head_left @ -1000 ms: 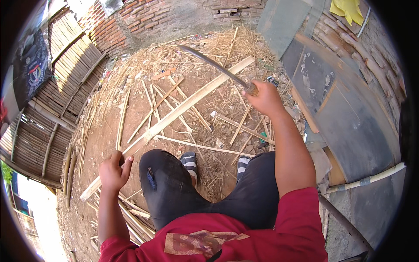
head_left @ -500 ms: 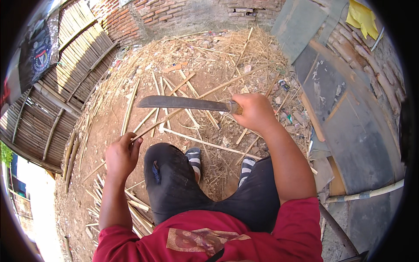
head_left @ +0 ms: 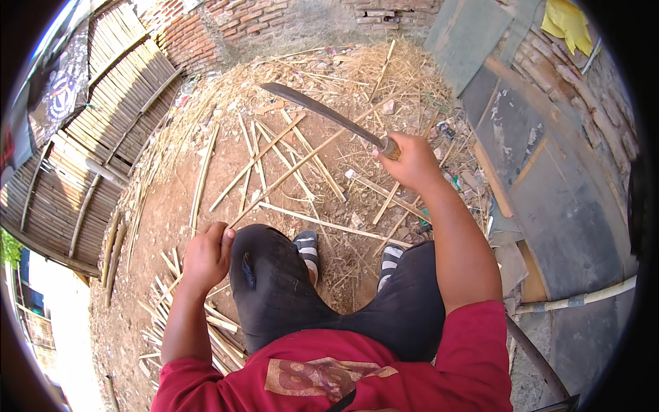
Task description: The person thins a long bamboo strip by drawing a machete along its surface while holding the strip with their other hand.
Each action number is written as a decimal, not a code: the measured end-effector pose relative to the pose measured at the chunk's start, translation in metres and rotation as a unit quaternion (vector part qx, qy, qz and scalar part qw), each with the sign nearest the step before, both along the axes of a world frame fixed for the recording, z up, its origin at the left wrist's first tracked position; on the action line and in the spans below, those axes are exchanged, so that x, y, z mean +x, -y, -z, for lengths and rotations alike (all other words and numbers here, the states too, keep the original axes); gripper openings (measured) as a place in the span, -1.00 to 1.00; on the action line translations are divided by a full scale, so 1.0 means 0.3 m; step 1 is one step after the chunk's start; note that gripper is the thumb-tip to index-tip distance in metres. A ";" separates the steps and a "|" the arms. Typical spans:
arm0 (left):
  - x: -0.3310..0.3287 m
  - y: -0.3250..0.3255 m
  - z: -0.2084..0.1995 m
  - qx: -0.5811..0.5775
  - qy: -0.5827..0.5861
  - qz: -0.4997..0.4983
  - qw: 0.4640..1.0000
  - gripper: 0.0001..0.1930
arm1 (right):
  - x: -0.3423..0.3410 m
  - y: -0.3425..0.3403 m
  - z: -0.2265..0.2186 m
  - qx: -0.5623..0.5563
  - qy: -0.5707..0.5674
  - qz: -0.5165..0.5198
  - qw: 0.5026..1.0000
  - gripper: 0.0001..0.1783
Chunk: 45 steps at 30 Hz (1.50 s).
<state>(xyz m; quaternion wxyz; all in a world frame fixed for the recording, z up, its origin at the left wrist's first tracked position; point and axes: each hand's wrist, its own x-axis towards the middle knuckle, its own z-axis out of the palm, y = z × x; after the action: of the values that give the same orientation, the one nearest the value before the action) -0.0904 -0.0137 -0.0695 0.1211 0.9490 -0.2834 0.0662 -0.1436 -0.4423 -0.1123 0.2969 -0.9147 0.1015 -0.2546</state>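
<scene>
My right hand (head_left: pixel 412 165) is shut on the handle of a long dark machete (head_left: pixel 316 110). Its blade points up and to the left, above the ground. My left hand (head_left: pixel 206 257) is a fist beside my left knee, closed on the near end of a long thin bamboo strip (head_left: pixel 288 175). The strip runs away to the upper right, passing under the blade. More split bamboo strips (head_left: pixel 257 154) lie scattered on the dirt in front of my striped footwear (head_left: pixel 307 247).
A heap of cut bamboo slivers (head_left: pixel 199 329) lies by my left arm. Woven bamboo panels (head_left: pixel 103 137) lean at the left and a brick wall (head_left: pixel 261 20) stands at the back. Grey boards (head_left: pixel 549 178) and a white pipe (head_left: pixel 583 299) are at the right, with straw litter (head_left: pixel 384 69) beyond.
The machete came down flat across the strip half a second ago and is now lifted, pointing away to the left. My left hand has drawn in closer to my knee.
</scene>
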 end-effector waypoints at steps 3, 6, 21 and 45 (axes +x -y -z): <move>0.000 -0.001 0.024 -0.012 0.016 0.011 1.000 -0.67 | 0.011 -0.067 0.017 -0.052 0.046 -0.081 0.994 -0.67; -0.014 -0.003 0.032 -0.006 0.071 0.002 0.997 -0.69 | 0.005 -0.124 -0.024 -0.121 0.021 -0.131 0.984 -0.66; 0.015 -0.028 0.078 -0.058 0.144 -0.027 0.988 -0.66 | 0.011 -0.020 -0.050 0.026 -0.087 -0.032 0.995 -0.66; -0.002 -0.036 0.101 -0.081 0.000 -0.008 0.997 -0.58 | 0.028 -0.112 -0.026 -0.083 -0.074 -0.152 0.982 -0.61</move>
<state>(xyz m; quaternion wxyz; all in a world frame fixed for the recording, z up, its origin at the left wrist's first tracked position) -0.0909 -0.0030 -0.0999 0.1970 0.9383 -0.2694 0.0901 -0.1351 -0.4088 -0.1046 0.2466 -0.9573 -0.0389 -0.1459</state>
